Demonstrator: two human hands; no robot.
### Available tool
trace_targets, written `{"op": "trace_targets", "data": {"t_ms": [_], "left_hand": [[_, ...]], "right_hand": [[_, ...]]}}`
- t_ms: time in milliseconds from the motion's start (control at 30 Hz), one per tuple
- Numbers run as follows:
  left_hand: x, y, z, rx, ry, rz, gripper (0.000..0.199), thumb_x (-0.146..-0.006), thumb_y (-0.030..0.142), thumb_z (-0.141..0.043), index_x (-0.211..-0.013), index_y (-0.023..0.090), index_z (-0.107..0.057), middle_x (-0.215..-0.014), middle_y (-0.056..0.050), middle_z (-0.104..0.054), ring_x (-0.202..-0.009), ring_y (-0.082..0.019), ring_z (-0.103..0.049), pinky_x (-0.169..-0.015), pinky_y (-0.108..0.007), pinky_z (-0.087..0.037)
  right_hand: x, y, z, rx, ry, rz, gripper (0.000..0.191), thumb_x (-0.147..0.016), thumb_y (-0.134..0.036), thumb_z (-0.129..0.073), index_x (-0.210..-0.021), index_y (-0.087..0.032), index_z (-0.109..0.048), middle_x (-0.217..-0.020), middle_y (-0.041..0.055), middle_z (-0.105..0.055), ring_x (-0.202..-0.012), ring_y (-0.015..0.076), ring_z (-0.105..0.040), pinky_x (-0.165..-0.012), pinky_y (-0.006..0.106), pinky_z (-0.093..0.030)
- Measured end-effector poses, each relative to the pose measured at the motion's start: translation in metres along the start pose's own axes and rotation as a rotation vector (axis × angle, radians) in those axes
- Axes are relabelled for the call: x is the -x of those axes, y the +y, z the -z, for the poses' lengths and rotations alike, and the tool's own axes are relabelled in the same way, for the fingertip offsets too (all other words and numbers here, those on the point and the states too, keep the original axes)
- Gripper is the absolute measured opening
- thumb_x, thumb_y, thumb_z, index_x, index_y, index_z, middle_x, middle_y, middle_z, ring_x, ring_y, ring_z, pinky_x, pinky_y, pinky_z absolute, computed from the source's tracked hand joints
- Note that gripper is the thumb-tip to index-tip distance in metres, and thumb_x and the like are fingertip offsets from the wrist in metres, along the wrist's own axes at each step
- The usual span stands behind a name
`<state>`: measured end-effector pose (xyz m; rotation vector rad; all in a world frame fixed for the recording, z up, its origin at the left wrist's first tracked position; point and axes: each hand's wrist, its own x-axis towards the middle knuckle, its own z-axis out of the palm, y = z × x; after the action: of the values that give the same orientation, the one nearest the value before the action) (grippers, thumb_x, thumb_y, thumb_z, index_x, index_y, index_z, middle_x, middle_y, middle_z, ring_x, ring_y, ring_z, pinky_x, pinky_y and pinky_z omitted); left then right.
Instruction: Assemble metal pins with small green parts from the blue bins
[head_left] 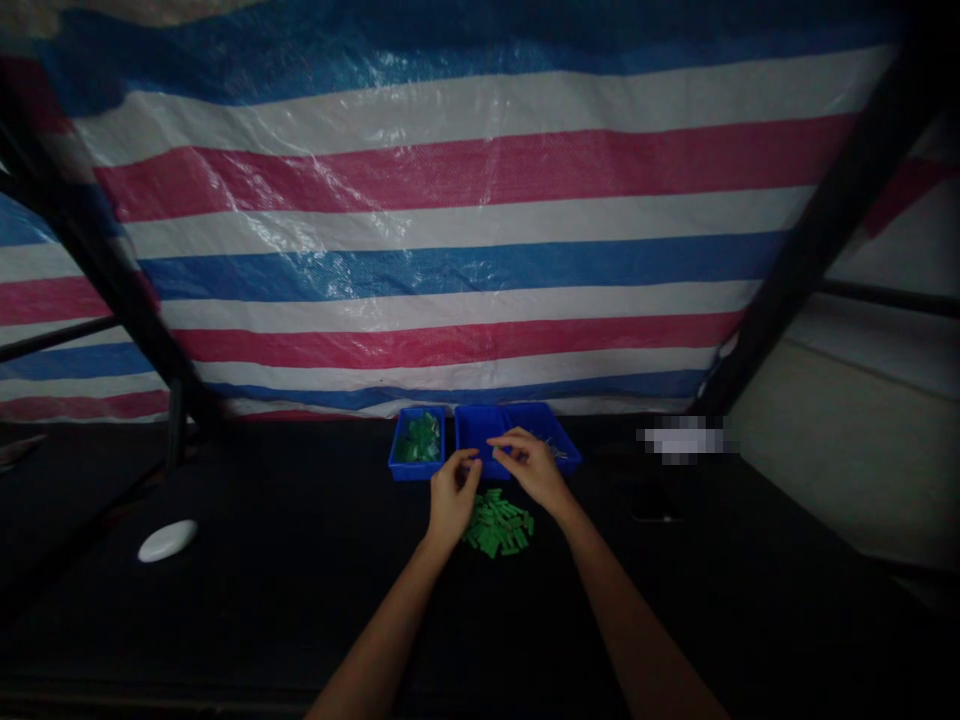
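My left hand (pixel 454 497) and my right hand (pixel 531 465) hang close together over the front edge of a blue plastic tray (pixel 471 425), their fingertips nearly meeting. Both hands look pinched, but anything between the fingers is too small to make out. A loose heap of small green plastic pieces (pixel 497 523) lies on the black table (pixel 300 610) just below my right hand. Another blue tray (pixel 394 462) to the left holds more green pieces (pixel 420 440). Thin metal pins (pixel 547 448) lie in the right end of the wider tray.
A white computer mouse (pixel 167 541) lies on the table at the left, and a dark phone-like object (pixel 656 505) lies at the right. A blurred pale patch (pixel 686 438) sits further back. Dark metal posts (pixel 825 230) and a striped tarpaulin (pixel 465 220) stand behind the table.
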<state>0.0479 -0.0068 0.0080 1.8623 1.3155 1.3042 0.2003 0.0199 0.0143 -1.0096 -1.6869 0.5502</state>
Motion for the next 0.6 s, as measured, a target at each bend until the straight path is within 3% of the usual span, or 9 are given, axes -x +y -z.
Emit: {"op": "trace_targets", "data": {"t_ms": [267,600], "left_hand": [[-0.031,0.005,-0.007,0.261,-0.181,0.100,0.031,-0.075,0.032,-0.050,-0.095,0.012,-0.060,-0.077,-0.007,-0.062,-0.064,-0.015,-0.058,-0.048,-0.024,-0.048],[-0.023,-0.012,-0.018,0.429,-0.159,0.124,0.033,-0.070,0.036,-0.057,-0.090,0.010,-0.059,-0.079,-0.007,-0.058,-0.064,-0.014,-0.055,-0.043,-0.021,-0.048]], "right_hand": [[0.002,-0.010,-0.002,0.016,0.094,0.014,0.024,-0.074,-0.024,-0.051,-0.095,-0.019,-0.063,-0.080,0.0023,-0.055,-0.052,0.0074,-0.042,-0.048,0.020,-0.036],[0.005,-0.005,-0.008,0.102,0.090,0.054,0.019,-0.075,-0.024,-0.052,-0.088,-0.020,-0.066,-0.083,0.0034,-0.058,-0.055,0.0084,-0.048,-0.053,0.022,-0.041]]}}
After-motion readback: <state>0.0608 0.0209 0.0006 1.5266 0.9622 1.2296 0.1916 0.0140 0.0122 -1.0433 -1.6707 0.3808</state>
